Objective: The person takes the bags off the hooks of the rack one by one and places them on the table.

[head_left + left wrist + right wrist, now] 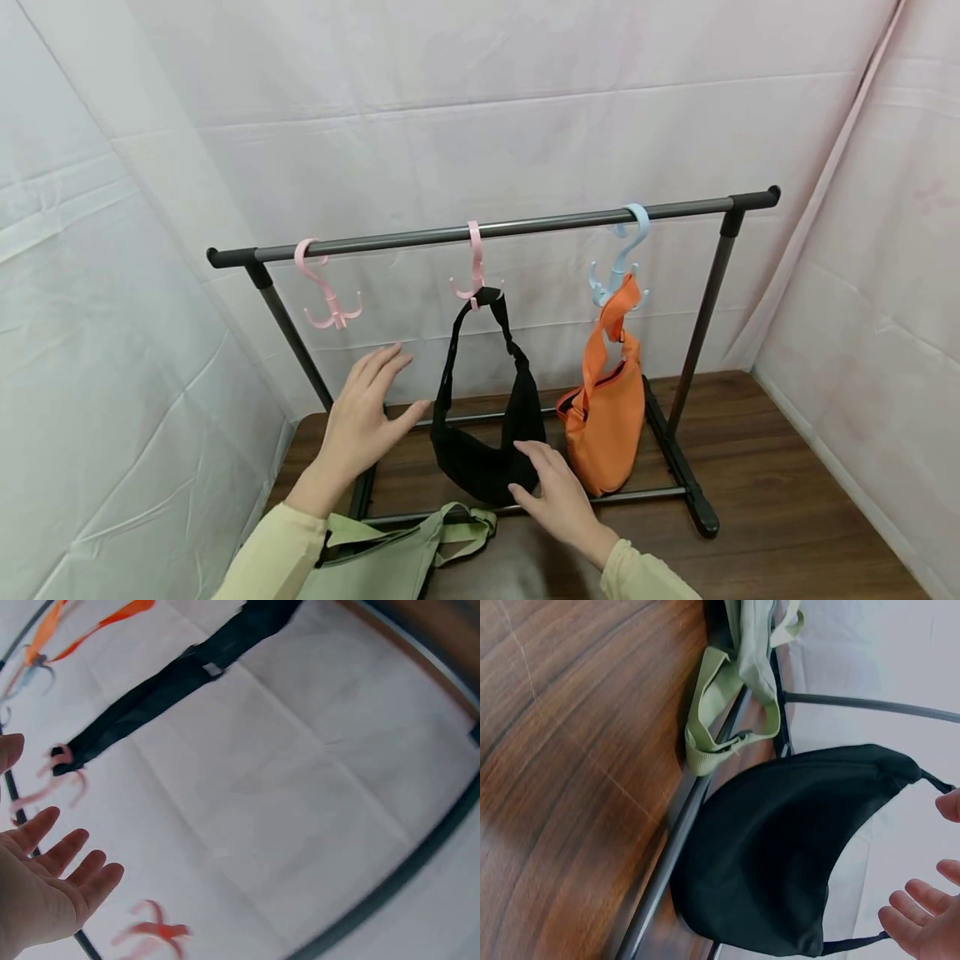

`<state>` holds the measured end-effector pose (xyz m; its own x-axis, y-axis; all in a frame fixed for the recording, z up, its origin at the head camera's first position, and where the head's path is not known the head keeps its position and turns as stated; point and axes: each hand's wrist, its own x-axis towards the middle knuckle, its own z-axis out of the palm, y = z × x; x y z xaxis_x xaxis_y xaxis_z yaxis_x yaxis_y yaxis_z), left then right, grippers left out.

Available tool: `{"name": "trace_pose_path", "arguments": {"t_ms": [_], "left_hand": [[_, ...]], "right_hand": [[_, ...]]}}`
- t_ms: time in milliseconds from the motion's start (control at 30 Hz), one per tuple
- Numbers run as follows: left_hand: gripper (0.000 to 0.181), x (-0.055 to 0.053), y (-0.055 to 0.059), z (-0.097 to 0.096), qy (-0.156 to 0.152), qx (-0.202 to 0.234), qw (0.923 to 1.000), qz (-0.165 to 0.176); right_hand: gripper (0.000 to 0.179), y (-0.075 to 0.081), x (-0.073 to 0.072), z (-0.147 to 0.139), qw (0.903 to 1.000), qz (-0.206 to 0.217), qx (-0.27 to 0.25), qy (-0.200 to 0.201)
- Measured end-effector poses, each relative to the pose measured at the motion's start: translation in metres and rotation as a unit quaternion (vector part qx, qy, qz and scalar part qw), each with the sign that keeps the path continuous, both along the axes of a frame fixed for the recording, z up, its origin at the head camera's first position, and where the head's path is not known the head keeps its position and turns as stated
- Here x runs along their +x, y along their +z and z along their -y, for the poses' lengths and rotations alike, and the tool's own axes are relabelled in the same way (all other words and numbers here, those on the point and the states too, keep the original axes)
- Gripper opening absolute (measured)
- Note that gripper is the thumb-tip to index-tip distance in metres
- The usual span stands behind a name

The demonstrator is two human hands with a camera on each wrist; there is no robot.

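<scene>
A black shoulder bag [480,467] hangs by its strap from the middle pink hook hanger [477,262] on the rack. My left hand [367,412] is raised just left of the bag, fingers spread and holding nothing; the left wrist view shows the same hand [56,881] with its fingers loose. Low at the bag's right side is my right hand [557,492], fingers extended; whether it touches the bag is hard to tell. In the right wrist view the black bag [780,855] hangs beside the right hand's fingertips [907,907].
An orange bag [607,425] hangs from a blue hook hanger [621,258] on the right. Another pink hook hanger [326,292] hangs on the left of the rail [547,223]. A green bag [390,558] lies on the wooden table [765,500] in front.
</scene>
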<state>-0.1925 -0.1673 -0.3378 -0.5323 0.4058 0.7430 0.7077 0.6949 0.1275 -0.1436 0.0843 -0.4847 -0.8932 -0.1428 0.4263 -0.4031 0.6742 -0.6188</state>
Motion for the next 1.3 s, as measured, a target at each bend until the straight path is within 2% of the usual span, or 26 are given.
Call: {"name": "trace_pose_path", "arguments": {"t_ms": [200,367,500,633,733,867,1067,1300], "left_hand": [[0.055,-0.013,0.034,-0.025,-0.034,-0.026,0.9982,-0.043],[0.049,-0.021,0.064,-0.045,-0.066,-0.040,0.9927,-0.092],[0.042,-0.029,0.085,-0.059,-0.080,-0.045,0.9880,-0.125],[0.037,-0.040,0.100,-0.073,-0.083,-0.046,0.9832,-0.156],[0.037,-0.047,0.107,-0.080,-0.080,-0.045,0.9804,-0.175],[0.032,-0.056,0.113,-0.087,-0.072,-0.042,0.9800,-0.181],[0.032,-0.068,0.120,-0.093,-0.057,-0.043,0.9856,-0.153],[0.035,-0.078,0.121,-0.097,-0.037,-0.057,0.9902,-0.122]], "right_hand": [[0.053,0.003,-0.002,-0.006,0.9999,-0.007,-0.009,0.001],[0.052,0.004,-0.002,-0.007,0.9998,0.003,-0.017,-0.008],[0.051,0.003,-0.003,-0.007,0.9997,0.007,-0.020,-0.009],[0.050,0.003,-0.002,-0.006,0.9996,0.009,-0.028,-0.004],[0.049,0.003,-0.002,-0.005,0.9994,0.013,-0.034,-0.001],[0.049,0.002,-0.001,-0.004,0.9992,0.014,-0.039,0.000],[0.048,0.002,0.000,-0.007,0.9990,0.018,-0.041,0.000],[0.045,0.001,0.001,-0.011,0.9989,0.019,-0.043,0.003]]}}
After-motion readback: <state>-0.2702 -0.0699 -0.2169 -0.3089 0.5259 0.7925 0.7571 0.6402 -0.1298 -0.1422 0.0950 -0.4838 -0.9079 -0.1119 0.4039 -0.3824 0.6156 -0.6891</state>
